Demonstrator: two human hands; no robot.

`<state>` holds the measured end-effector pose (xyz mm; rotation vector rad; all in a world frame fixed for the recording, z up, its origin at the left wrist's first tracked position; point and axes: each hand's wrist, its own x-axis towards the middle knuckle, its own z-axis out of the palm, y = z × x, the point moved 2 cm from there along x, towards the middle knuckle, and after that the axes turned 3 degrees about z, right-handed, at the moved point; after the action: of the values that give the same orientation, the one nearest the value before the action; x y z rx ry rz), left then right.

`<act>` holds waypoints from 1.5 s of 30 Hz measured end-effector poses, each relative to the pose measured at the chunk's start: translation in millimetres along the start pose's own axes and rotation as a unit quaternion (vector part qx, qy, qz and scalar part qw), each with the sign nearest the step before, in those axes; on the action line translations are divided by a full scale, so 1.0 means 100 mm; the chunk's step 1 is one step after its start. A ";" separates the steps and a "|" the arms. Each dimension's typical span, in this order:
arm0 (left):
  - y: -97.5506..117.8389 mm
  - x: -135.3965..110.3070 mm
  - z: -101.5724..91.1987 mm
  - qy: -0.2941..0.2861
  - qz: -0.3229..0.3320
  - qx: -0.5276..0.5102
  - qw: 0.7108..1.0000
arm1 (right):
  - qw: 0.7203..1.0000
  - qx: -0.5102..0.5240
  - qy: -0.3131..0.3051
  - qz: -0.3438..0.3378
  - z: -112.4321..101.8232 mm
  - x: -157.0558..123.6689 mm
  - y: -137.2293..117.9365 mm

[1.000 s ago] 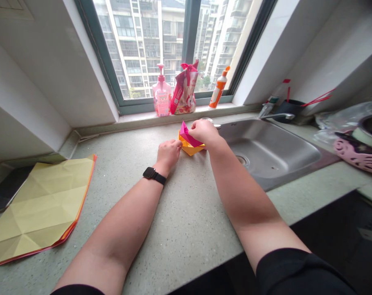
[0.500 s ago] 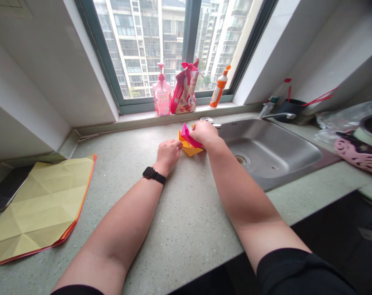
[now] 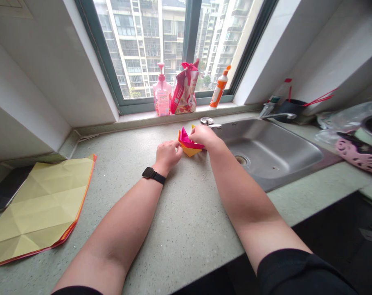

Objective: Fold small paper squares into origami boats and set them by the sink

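A pink folded paper boat (image 3: 190,144) sits down inside a yellow-orange folded paper boat (image 3: 190,152) on the speckled countertop (image 3: 179,213), left of the sink. My right hand (image 3: 202,136) is closed on the pink boat from above, its fingertips partly hidden behind the knuckles. At the left end of the boats, my left hand (image 3: 168,155) has its fingers curled, with thumb and forefinger pinching the tip of the yellow-orange boat. The far side of both boats is covered by my right hand.
A stack of creased coloured paper (image 3: 47,196) lies on the left, over a dark flat object (image 3: 6,188). The steel sink (image 3: 274,139) is on the right. A pump bottle (image 3: 163,96), a red bag (image 3: 186,90) and an orange bottle (image 3: 219,91) stand on the windowsill.
My right hand has lowered the pink boat into the yellow-orange one, so it now sits deeper and more level. My left hand has barely moved.
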<state>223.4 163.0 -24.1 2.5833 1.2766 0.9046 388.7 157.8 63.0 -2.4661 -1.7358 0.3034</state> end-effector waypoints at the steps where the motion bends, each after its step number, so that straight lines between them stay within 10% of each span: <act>1: 0.00 0.00 0.00 0.001 -0.002 -0.002 1.000 | 1.000 -0.002 -0.010 -0.002 0.01 -0.01 -0.01; 45: -0.17 0.01 0.12 -0.043 -0.017 -0.031 0.998 | 0.998 -0.034 0.020 0.048 0.14 0.11 0.01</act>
<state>219.0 176.1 -39.2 2.5167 1.2449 0.8052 390.7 167.5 48.3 -2.5902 -1.6427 0.2058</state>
